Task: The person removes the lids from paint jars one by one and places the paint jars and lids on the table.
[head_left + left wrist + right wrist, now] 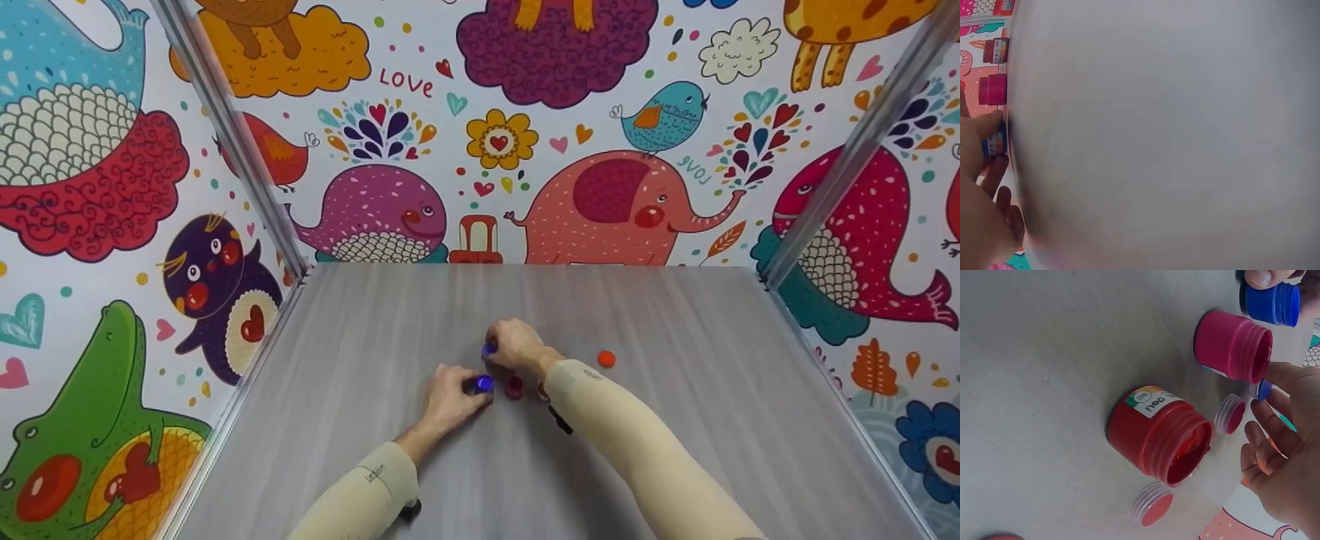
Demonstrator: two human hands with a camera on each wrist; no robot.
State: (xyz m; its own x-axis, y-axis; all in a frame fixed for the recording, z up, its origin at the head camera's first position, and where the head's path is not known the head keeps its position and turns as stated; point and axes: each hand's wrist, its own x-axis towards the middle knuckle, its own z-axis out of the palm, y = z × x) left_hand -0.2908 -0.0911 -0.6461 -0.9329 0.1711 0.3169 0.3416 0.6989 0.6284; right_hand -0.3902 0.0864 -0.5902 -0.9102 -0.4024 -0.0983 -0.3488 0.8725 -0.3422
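Note:
My left hand (450, 397) grips a small blue paint jar (484, 384) that stands uncapped on the table; its label shows in the left wrist view. Just beyond it, my right hand (516, 346) pinches a blue jar lid (1262, 389) between thumb and finger, low over the tabletop. Beside the blue jar stands an open magenta paint jar (1224, 343). An open red paint jar (1151, 433) comes after it, partly covered by my right wrist in the head view. The magenta lid (1230, 414) and red lid (1151, 503) lie near their jars.
An orange-red round thing (606, 358) sits to the right of my right forearm. The grey table (360, 322) is bounded by walls printed with cartoon animals, with metal posts (225, 127) at the back corners.

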